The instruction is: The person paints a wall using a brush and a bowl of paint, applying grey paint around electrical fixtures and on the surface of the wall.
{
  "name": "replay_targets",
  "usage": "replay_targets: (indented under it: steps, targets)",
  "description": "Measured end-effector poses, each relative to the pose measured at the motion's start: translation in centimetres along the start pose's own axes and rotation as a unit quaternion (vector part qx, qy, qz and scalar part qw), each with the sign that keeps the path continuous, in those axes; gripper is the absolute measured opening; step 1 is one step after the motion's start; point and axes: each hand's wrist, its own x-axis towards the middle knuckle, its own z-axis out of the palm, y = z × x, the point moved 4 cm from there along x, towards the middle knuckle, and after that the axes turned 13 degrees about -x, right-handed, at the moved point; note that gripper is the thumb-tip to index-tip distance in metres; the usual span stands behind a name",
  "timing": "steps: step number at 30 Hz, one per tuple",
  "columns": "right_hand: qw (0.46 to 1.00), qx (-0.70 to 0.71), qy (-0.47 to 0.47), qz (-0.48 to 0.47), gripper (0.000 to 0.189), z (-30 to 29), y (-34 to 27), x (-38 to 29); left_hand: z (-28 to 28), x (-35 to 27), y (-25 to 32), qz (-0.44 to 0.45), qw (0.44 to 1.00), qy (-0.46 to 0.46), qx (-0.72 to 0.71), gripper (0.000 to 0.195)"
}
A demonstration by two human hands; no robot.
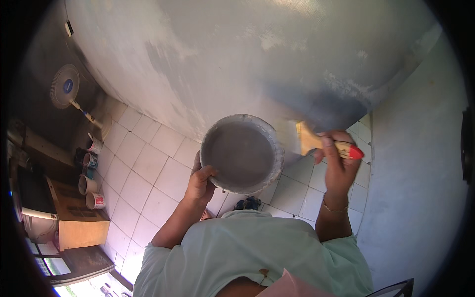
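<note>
My left hand [201, 184] grips the left rim of a round bucket [279, 169], thumb over its edge. Grey liquid [239, 153] fills much of the bucket. Just right of it, my right hand [338, 157] holds a wide flat paintbrush [311, 140] by its wooden handle, which has a red tip. The brush head points left, towards the bucket rim, and its bristles are blurred; whether they touch anything cannot be told. In front of me stands a wall [207, 67] with patchy grey and paler areas and a darker patch behind the brush.
A pedestal fan [66, 87] stands at the far left. Several tubs, one a white tub [88, 185], line the tiled floor [143, 163] near a wooden cabinet [83, 234]. Another wall [415, 167] rises close on my right. A dark cloth-like bundle [248, 203] lies by my feet.
</note>
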Motion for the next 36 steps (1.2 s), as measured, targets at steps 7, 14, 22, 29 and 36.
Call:
replay_targets:
  steps: [7, 14, 22, 29, 36]
  targets:
    - [0.992, -0.032, -0.101, -0.064, 0.009, 4.1, 1.8, -0.9, 2.4, 0.0, -1.2, -0.024, 0.999, 0.016, 0.023, 0.075]
    - [0.979, -0.109, -0.127, -0.116, 0.012, 5.2, 2.3, -1.0, 3.3, -0.2, -1.4, -0.033, 0.998, 0.042, 0.042, 0.08]
    - [0.987, 0.125, -0.037, 0.091, 0.011, 0.7, 1.6, 1.4, 3.3, 0.5, -1.6, -0.019, 1.0, 0.019, 0.002, 0.072]
    - [0.966, 0.225, 0.008, 0.126, 0.019, -1.0, 4.3, -0.1, 4.1, 0.3, -1.3, -0.015, 1.0, 0.017, 0.011, 0.072]
    - [0.932, 0.251, 0.023, 0.259, 0.016, -0.7, 9.0, -3.0, 2.7, 1.6, -1.1, -0.018, 0.999, -0.048, -0.014, 0.077]
